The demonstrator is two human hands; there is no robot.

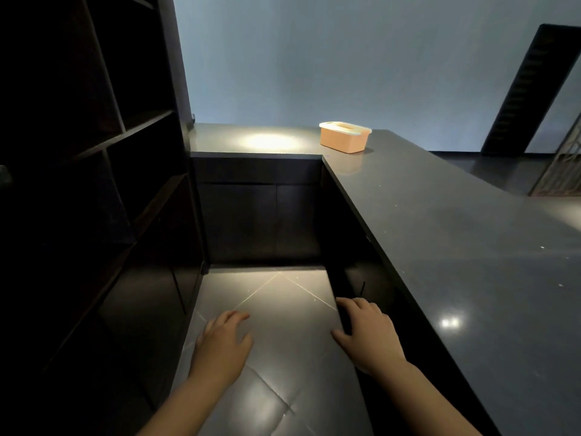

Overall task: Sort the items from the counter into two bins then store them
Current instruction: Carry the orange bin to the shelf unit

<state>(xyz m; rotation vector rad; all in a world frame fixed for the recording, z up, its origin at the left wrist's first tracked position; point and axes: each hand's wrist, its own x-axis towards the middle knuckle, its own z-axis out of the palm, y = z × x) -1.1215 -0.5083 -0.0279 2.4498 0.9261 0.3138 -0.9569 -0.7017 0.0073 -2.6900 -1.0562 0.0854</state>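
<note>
One orange bin [344,140] with a pale lid stands on the dark counter [456,247], far away near its back corner. Both my hands hang low over the tiled floor, well short of the bin. My left hand [221,341] holds nothing, its fingers loosely spread. My right hand [366,330] rests with its fingers against the dark edge of a cabinet door [344,316] under the counter; whether it grips that edge is unclear. No loose items show on the counter.
A tall dark shelving unit [94,184] fills the left side. Dark cabinets [261,215] close the aisle at the back. A shiny tiled floor [276,372] runs between them. A dark slanted panel [531,89] leans at the far right.
</note>
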